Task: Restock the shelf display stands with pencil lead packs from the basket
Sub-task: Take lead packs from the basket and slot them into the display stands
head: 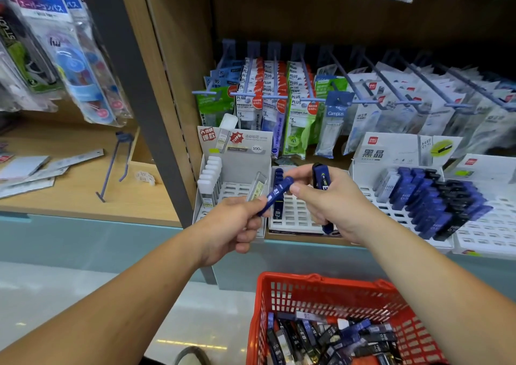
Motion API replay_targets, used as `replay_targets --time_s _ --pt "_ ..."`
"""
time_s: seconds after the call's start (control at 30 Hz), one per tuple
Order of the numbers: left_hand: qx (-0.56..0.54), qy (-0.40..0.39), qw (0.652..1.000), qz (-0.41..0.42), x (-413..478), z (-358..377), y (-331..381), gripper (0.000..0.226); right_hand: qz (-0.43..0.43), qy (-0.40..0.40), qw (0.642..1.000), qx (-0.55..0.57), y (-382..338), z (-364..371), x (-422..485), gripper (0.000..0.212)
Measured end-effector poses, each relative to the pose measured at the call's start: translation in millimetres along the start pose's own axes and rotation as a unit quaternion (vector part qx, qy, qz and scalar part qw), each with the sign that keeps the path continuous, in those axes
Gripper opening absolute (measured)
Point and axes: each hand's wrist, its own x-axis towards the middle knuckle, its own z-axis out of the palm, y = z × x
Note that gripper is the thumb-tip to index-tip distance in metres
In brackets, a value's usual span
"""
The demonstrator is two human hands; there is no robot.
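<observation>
Wooden shelf unit (307, 24) carries white display stands (237, 169); pale floor (55, 295)

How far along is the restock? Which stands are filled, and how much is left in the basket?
Done: the right stand holds rows of blue and black packs. In hand: the left hand pinches one blue pack and the right hand grips more blue packs, over the middle stand, which has mostly bare slots. Left: the red basket holds many loose packs.

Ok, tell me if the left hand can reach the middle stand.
Probably yes: the left hand holds a blue pack beside empty slots of the middle stand, though the right hand, gripping more packs, hovers over it.
</observation>
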Motion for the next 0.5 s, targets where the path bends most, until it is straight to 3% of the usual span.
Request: replay_targets --time_s 0.13,0.37,0.5 --pt "0.026 -0.02 0.999 -0.015 -3.2 1.3 0.1 0.034 -0.019 -0.012 0.998 -0.056 0.6 -3.7 -2.8 0.003" --pt "0.032 0.046 0.998 -0.026 -1.7 -6.1 4.7 0.01 -0.104 0.029 0.959 -0.261 9.2 -11.2 8.6 0.012" --pt "0.104 0.045 0.994 0.008 -8.0 -14.0 1.6 0.021 -0.101 0.003 0.937 -0.335 26.0 -4.5 12.3 0.014"
